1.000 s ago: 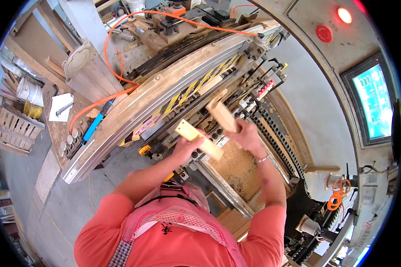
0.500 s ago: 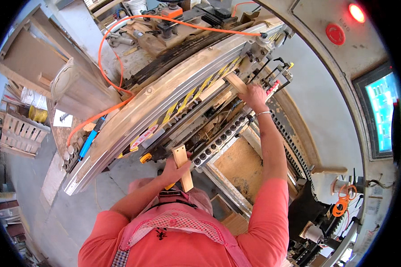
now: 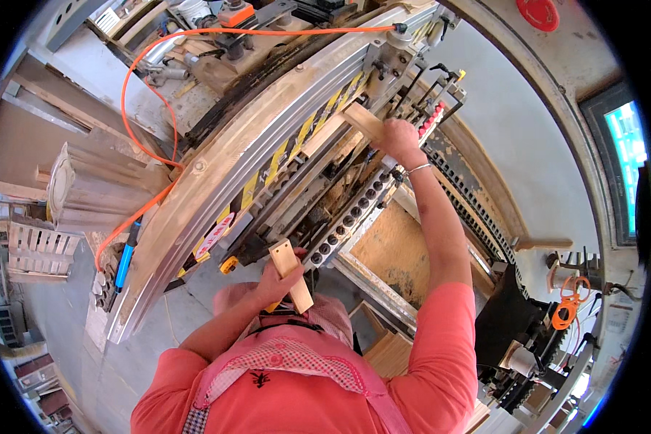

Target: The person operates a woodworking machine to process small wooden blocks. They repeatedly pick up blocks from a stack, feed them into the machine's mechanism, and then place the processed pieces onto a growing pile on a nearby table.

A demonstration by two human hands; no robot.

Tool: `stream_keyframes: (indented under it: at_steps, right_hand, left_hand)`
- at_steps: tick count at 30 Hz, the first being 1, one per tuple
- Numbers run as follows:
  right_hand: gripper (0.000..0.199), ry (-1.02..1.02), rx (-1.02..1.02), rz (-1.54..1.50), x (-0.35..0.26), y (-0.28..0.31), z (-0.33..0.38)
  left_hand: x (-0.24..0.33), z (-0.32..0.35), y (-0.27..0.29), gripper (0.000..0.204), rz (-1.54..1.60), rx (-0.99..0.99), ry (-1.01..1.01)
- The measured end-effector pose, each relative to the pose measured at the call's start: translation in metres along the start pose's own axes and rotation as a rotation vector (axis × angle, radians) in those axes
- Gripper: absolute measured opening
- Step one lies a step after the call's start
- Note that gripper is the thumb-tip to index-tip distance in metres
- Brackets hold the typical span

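Right hand (image 3: 400, 137) closed on wooden block (image 3: 363, 120), long axis running up-left from the hand; left hand (image 3: 273, 278) grips second block (image 3: 291, 266).

A single head-worn fisheye view looks steeply down from above the person's own chest and coral sleeves, facing forward onto the long woodworking machine (image 3: 267, 166), whose straight rails bow strongly toward the dark round rim. It sits close over the left hand (image 3: 271, 278), near the body, while the right hand (image 3: 398, 137) is stretched well beyond it at the machine's far side, both within the sharp centre. Past the right hand the screen (image 3: 626, 166) at the edge is squeezed and probably only partly caught.
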State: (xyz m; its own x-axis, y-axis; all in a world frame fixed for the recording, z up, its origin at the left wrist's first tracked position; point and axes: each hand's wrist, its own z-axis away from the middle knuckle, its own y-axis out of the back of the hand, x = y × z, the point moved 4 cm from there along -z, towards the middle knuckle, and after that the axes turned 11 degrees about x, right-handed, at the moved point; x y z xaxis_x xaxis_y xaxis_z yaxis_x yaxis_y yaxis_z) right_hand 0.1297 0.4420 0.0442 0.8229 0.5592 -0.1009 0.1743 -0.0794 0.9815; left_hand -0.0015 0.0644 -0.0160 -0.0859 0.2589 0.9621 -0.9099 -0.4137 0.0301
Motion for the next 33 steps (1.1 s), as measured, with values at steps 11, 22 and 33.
stream_keyframes:
  at_steps: [11,22,33]
  right_hand:
    - [0.040,0.038,0.029,0.023,-0.010,-0.001,-0.008]
    - [0.041,0.018,0.026,0.012,-0.019,-0.010,-0.020]
    - [0.039,-0.036,0.008,0.003,-0.020,-0.006,-0.022]
  left_hand:
    - [0.006,-0.003,-0.005,0.034,-0.056,-0.087,-0.035]
    - [0.012,-0.004,-0.007,0.040,-0.102,-0.111,-0.008]
    - [0.001,-0.007,-0.006,0.043,-0.173,-0.135,-0.128]
